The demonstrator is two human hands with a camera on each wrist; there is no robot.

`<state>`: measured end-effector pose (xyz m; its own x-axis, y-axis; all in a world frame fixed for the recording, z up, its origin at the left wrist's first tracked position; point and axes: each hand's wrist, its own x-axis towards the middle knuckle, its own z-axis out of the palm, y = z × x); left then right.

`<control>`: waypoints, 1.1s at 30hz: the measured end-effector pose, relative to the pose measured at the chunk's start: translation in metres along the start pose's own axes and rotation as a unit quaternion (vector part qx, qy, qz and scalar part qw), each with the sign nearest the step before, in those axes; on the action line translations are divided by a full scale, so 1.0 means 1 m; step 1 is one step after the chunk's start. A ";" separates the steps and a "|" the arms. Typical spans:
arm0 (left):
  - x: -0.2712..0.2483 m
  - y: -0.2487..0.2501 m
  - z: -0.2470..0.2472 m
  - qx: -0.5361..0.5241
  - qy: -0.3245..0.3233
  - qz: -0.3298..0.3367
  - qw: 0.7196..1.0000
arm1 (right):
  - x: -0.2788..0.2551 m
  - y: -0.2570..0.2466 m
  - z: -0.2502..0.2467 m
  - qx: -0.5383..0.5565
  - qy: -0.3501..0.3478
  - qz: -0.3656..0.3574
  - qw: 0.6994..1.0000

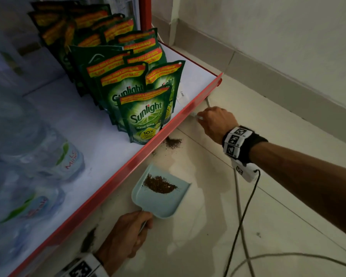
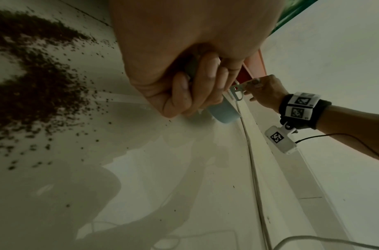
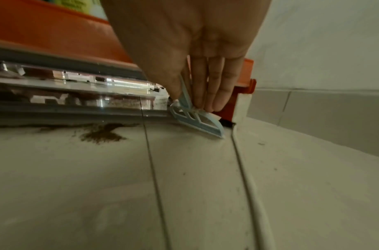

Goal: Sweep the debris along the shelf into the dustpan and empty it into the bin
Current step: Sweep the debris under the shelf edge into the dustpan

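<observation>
A light blue dustpan (image 1: 162,198) lies on the tiled floor beside the shelf, holding a heap of brown debris (image 1: 160,184). My left hand (image 1: 130,232) grips its handle (image 2: 223,110) from behind. Another small debris pile (image 1: 173,142) lies on the floor against the shelf base, ahead of the pan's mouth. More debris (image 2: 34,76) is scattered on the floor by my left hand. Farther along, my right hand (image 1: 214,120) pinches a small light blue hand brush (image 3: 197,121), whose edge touches the floor to the right of the pile (image 3: 103,133).
The shelf's red front edge (image 1: 148,154) runs diagonally above the floor. Green Sunlight pouches (image 1: 146,114) and water bottles (image 1: 48,156) stand on it. Cables (image 1: 242,216) trail over the tiles on the right. A tiled wall skirting (image 1: 288,86) closes off the far side.
</observation>
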<state>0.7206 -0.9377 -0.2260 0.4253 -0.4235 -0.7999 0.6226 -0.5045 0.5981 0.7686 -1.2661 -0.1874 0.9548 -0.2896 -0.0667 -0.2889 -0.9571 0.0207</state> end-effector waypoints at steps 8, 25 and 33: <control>0.001 -0.004 -0.009 -0.009 -0.009 0.009 1.000 | -0.067 -0.051 0.001 0.123 -0.034 -0.187 0.974; -0.026 -0.017 -0.021 0.012 0.027 0.021 0.999 | -0.012 -0.052 0.017 0.085 -0.032 -0.127 0.988; -0.035 -0.021 -0.015 0.050 0.017 0.035 0.998 | -0.065 -0.062 -0.002 0.146 0.028 -0.218 0.965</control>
<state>0.7026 -0.9016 -0.2112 0.4890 -0.4347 -0.7562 0.5225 -0.5483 0.6530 0.7251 -1.1876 -0.1827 0.9900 0.1326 0.0484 0.1409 -0.9495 -0.2803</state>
